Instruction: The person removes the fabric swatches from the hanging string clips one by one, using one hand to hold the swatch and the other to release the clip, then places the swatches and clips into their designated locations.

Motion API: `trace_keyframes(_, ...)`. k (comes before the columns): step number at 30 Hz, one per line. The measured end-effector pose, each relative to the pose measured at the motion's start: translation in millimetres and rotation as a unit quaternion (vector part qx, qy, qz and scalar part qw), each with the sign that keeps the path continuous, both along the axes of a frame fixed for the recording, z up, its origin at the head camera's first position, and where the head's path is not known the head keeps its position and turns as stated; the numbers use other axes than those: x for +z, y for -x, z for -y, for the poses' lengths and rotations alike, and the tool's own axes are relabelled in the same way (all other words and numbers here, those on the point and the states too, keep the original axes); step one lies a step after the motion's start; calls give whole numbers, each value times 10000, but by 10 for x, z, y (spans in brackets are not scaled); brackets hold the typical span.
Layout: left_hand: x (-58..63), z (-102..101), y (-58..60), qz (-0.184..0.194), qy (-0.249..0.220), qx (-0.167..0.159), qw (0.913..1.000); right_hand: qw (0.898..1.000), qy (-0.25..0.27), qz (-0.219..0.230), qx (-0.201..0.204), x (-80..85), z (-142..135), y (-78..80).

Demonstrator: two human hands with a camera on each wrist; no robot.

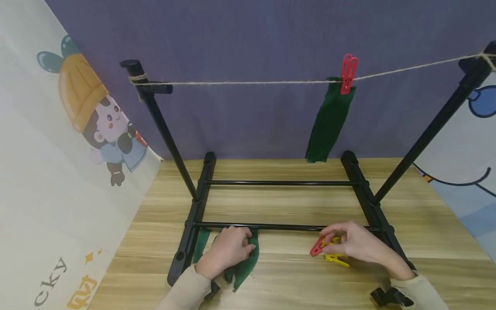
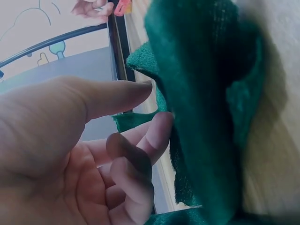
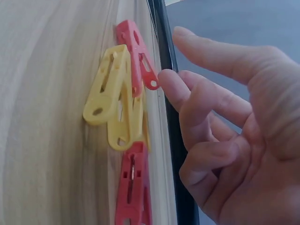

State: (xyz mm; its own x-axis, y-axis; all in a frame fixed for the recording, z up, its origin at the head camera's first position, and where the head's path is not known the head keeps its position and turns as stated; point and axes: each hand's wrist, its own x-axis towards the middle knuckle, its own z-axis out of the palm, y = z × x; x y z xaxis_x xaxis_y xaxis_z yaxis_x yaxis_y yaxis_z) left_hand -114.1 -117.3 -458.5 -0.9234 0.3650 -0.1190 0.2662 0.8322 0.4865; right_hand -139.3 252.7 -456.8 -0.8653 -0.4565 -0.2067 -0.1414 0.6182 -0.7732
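Note:
My left hand (image 1: 228, 249) is over crumpled green cloth (image 1: 246, 265) near the rack's left foot. In the left wrist view, the thumb is apart from the bent fingers, and a fingertip meets the edge of the green cloth (image 2: 192, 93). Low on the right, my right hand (image 1: 356, 243) hovers by a small pile of clothespins. The right wrist view shows a red clothespin (image 3: 133, 51) right at a fingertip, with the thumb held away. Beside it lie yellow clothespins (image 3: 108, 89) and another red clothespin (image 3: 133, 187).
A black rack (image 1: 277, 226) stands on the wooden table (image 1: 286, 275), its two posts joined by a string (image 1: 240, 82). From the string hangs a green strip of cloth (image 1: 329, 125), clipped by a red clothespin (image 1: 348, 73). Behind is a purple-grey backdrop (image 1: 248, 38).

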Motion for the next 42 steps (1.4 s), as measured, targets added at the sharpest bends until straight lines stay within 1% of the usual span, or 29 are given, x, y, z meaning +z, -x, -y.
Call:
trace_keyframes(3,-7,0,0,35,1,95,9999,10000,-7,-64,-34,15,-13,5)
trace_keyframes(9,-13,2,-3,-51,59,259,9996,9999,65,-88,-117,85,-32,21)
trace_keyframes(12,8,14,-8,-131,-19,318,9994,9998,39,-161,-123,137,-48,32)
trace_keyframes(15,54,36,-9,-147,-145,266,9994,9992,-26,-385,-132,193,-58,47)
trace_keyframes(18,113,62,8,-104,-336,153,9993,9976,-99,-664,-166,266,-52,65)
trace_keyframes(22,205,119,74,-56,-576,99,9983,9952,-183,-925,-258,383,-37,88)
trace_keyframes(27,320,226,196,218,-972,197,9948,9913,-221,-1253,-328,517,-26,132)
trace_keyframes(29,381,262,248,332,-1147,266,9925,9901,-207,-1348,-340,573,-21,152)
trace_keyframes(31,450,293,294,361,-1303,347,9902,9892,-177,-1415,-340,629,-16,172)
trace_keyframes(34,540,322,346,284,-1522,463,9869,9876,-152,-1524,-335,713,-9,192)
trace_keyframes(38,617,339,399,149,-1706,559,9836,9838,-163,-1758,-324,832,-8,207)
trace_keyframes(42,686,328,438,56,-1844,531,9814,9796,-226,-1968,-328,947,-10,225)
